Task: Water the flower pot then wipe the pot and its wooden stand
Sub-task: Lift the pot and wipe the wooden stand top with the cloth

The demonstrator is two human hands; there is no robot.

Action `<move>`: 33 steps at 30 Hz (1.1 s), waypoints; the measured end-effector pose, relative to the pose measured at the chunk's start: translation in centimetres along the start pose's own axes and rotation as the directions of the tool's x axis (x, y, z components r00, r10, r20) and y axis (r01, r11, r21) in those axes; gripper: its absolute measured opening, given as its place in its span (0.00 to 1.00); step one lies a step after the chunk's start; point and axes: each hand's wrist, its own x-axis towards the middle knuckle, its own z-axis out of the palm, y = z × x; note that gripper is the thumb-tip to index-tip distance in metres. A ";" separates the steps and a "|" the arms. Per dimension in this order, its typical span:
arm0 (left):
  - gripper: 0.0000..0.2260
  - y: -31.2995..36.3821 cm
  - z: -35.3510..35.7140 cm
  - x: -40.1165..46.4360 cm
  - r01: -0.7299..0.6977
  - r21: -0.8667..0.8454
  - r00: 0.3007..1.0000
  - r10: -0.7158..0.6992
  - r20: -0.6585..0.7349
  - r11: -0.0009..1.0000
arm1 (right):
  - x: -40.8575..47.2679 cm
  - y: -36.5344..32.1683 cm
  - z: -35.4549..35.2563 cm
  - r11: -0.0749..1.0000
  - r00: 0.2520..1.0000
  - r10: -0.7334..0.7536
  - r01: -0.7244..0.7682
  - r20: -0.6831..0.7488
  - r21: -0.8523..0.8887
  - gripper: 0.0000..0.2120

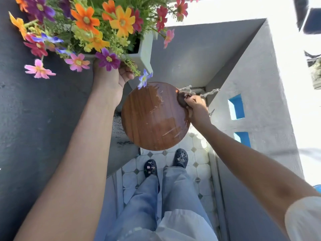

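Gripping the flower pot (144, 54) from below with the left hand (112, 80), right hand (196, 108) clenched on a dark cloth (181, 100) at the wooden stand (152, 117) edge

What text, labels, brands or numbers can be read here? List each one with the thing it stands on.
None can be read.
The pot, the wooden stand and the walls show no lettering.
The black shoes carry small charms, too small to tell whether any bears text.
The dark cloth in the right hand is plain.

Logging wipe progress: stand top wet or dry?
Wet. The wooden stand top shows a glossy water film and streaks on its right side, where the right hand presses a dark cloth.
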 end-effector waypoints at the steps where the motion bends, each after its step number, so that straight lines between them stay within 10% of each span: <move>1: 0.15 0.0 0.1 0.1 0.000 -0.001 1.000 0.000 0.003 1.000 | -0.6 -0.4 0.6 1.000 1.000 -0.015 0.015 0.001 0.017 0.13; 14: 0.17 0.9 2.0 1.8 -0.018 -0.020 1.000 0.018 -0.005 1.000 | -5.3 -14.6 10.7 0.808 0.729 -0.562 0.585 0.390 0.072 0.23; 18: 0.17 1.2 2.2 2.3 -0.024 -0.003 0.999 0.025 0.032 1.000 | -0.4 -11.4 8.6 0.861 0.836 -0.496 0.509 0.234 0.006 0.21; 24: 0.17 1.6 2.4 2.6 -0.033 -0.023 0.999 0.034 0.018 0.999 | 5.3 -2.8 3.5 1.000 0.999 0.011 -0.011 0.031 0.004 0.24; 33: 0.17 1.4 2.0 3.7 -0.048 -0.010 0.999 0.048 0.003 0.999 | -3.4 -10.0 9.4 0.917 0.883 -0.398 0.392 0.249 0.074 0.22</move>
